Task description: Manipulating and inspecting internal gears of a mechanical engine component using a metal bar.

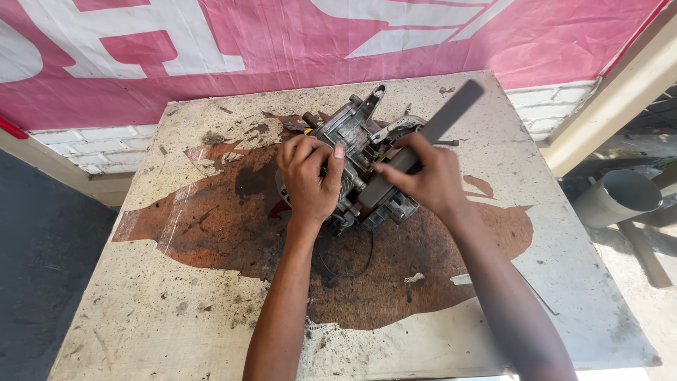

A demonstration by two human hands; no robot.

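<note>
A grimy grey metal engine block [356, 137] lies on a worn tabletop [176, 310], toward its far middle. My left hand [308, 176] grips the block's near left side, fingers curled over its top. My right hand [423, 176] is closed around a long flat dark metal bar [451, 113], which looks like a file. The bar slants up and to the right, and its lower end lies across the block's right part. A thin black wire [352, 271] loops out from under the block onto the table.
The tabletop's pale coating has peeled off around the middle, baring stained brown wood [233, 219]. A pink and white banner [282, 42] hangs on the white brick wall behind. A grey pipe [617, 197] lies off the table's right edge.
</note>
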